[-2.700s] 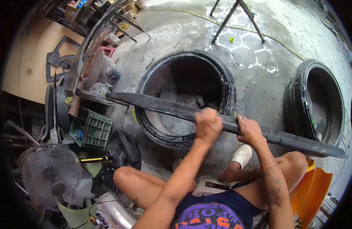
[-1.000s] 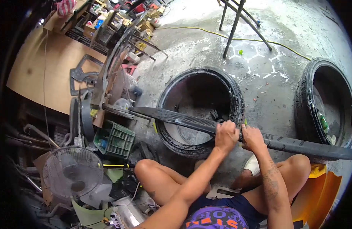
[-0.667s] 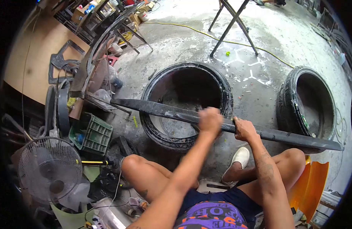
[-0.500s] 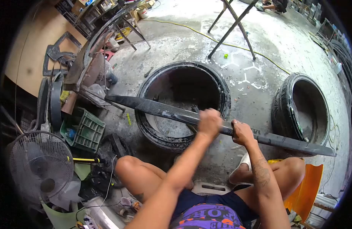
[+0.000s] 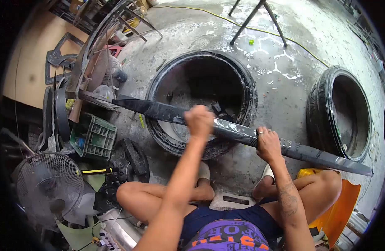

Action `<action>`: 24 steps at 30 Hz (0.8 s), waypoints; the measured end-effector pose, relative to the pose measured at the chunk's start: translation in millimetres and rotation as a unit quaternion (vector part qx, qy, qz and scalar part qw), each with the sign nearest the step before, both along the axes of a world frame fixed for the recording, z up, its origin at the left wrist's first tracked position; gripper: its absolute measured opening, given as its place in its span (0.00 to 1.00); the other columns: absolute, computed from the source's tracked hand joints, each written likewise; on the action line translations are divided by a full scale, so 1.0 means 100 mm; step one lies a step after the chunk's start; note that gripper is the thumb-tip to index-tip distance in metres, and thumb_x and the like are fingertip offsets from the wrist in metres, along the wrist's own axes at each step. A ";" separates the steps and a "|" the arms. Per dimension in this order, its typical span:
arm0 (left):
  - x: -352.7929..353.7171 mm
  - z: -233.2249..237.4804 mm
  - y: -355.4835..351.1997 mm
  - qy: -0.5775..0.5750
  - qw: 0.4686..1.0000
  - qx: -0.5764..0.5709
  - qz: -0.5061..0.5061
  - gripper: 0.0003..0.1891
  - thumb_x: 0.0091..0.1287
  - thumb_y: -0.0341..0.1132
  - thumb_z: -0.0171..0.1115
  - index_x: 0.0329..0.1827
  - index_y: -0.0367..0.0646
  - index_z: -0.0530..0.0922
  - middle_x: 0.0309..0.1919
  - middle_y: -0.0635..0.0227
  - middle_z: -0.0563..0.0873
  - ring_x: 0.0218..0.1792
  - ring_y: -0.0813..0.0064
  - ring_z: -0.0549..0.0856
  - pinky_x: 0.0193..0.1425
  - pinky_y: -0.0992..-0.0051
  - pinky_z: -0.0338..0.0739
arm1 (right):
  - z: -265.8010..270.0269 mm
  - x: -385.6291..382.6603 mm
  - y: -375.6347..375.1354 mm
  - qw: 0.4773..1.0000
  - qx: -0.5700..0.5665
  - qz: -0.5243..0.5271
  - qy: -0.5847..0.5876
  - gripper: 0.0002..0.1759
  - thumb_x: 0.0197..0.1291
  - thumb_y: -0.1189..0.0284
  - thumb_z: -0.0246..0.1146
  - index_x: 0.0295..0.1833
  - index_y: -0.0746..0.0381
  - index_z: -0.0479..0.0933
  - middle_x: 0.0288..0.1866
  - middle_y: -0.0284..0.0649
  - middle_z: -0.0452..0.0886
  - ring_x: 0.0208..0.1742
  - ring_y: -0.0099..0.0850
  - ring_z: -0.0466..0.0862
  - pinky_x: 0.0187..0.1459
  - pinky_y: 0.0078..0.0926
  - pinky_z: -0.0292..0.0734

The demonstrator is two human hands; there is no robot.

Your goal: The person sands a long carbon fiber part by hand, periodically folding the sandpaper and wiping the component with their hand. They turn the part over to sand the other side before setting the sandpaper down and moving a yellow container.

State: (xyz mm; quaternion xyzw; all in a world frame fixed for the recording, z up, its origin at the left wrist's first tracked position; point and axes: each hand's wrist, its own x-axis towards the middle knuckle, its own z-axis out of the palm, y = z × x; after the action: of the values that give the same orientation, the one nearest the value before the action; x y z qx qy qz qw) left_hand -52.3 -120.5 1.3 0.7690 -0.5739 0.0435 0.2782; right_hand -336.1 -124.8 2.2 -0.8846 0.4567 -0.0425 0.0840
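Observation:
A long dark strip with a woven, carbon-fibre look [image 5: 159, 112] lies slantwise across a tyre in front of me, its right end the lower one. My right hand [image 5: 268, 144] is wrapped round the strip right of centre, thumb on the near side. Pressed to the strip's top left of centre, my left hand [image 5: 199, 121] is closed and smeared by motion; anything under its fingers is hidden. Between my hands the surface shines as if wet. The tyre [image 5: 152, 96] lies on its side beneath, with dark bits inside it.
A second tyre [image 5: 316, 111] stands at right. To the left are a fan [image 5: 49, 180], a green crate [image 5: 101, 136] and a metal rack [image 5: 86, 62]. Black stand legs [image 5: 249, 21] rise ahead, near a yellow cord [image 5: 303, 46]. An orange panel [image 5: 345, 209] leans at lower right.
My left hand has slid left along the strip, away from my right hand, which keeps its hold. More shine shows on the strip between them. The view has shifted slightly.

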 end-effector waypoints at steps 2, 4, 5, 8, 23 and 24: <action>0.44 0.00 0.02 -0.036 0.996 0.013 0.079 0.10 0.62 0.36 0.57 0.26 0.40 0.74 0.32 0.57 0.82 0.40 0.48 0.81 0.45 0.48 0.69 | 0.07 0.02 -0.03 0.999 0.006 0.003 -0.036 0.23 0.46 0.78 0.64 0.52 0.63 0.73 0.45 0.45 0.79 0.50 0.43 0.81 0.50 0.39 0.73; 0.39 0.07 0.01 -0.064 0.995 0.000 0.077 0.08 0.62 0.33 0.55 0.28 0.39 0.72 0.34 0.57 0.81 0.43 0.49 0.81 0.50 0.44 0.70 | 0.12 0.00 -0.04 1.000 0.000 -0.006 -0.031 0.24 0.46 0.78 0.64 0.52 0.62 0.73 0.46 0.44 0.78 0.51 0.42 0.81 0.51 0.39 0.73; 0.39 0.09 -0.02 -0.042 0.996 0.003 0.080 0.08 0.63 0.33 0.55 0.28 0.39 0.72 0.34 0.57 0.81 0.43 0.49 0.81 0.50 0.43 0.70 | 0.18 0.01 -0.09 1.000 0.005 -0.001 -0.015 0.24 0.47 0.77 0.64 0.54 0.63 0.73 0.46 0.44 0.79 0.51 0.41 0.81 0.51 0.38 0.73; 0.43 0.22 -0.15 -0.039 0.996 -0.014 0.073 0.09 0.63 0.34 0.56 0.27 0.39 0.72 0.33 0.56 0.80 0.41 0.49 0.81 0.50 0.45 0.70 | 0.27 0.04 -0.27 1.000 -0.012 0.005 -0.007 0.23 0.50 0.77 0.63 0.55 0.63 0.74 0.45 0.43 0.80 0.51 0.40 0.82 0.51 0.38 0.73; 0.05 0.03 -0.19 -0.021 1.000 0.018 0.008 0.07 0.59 0.35 0.57 0.24 0.46 0.73 0.27 0.58 0.79 0.33 0.54 0.80 0.39 0.52 0.69 | 0.03 0.00 -0.35 0.999 -0.018 0.015 -0.046 0.23 0.49 0.79 0.62 0.54 0.65 0.74 0.46 0.45 0.79 0.51 0.42 0.82 0.52 0.38 0.73; 0.41 -0.02 -0.19 -0.054 0.996 0.031 0.066 0.09 0.60 0.34 0.56 0.22 0.45 0.73 0.26 0.58 0.79 0.33 0.55 0.80 0.38 0.52 0.69 | 0.04 -0.03 -0.34 0.998 -0.015 0.016 -0.052 0.23 0.49 0.79 0.62 0.54 0.65 0.74 0.46 0.45 0.79 0.51 0.42 0.82 0.52 0.38 0.73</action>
State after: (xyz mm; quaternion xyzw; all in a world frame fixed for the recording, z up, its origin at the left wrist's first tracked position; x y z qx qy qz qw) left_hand -11.8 -139.5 -0.4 0.8101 -0.5370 0.0858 0.2190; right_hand -338.6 -159.3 6.5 -0.8897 0.4366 -0.0943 0.0947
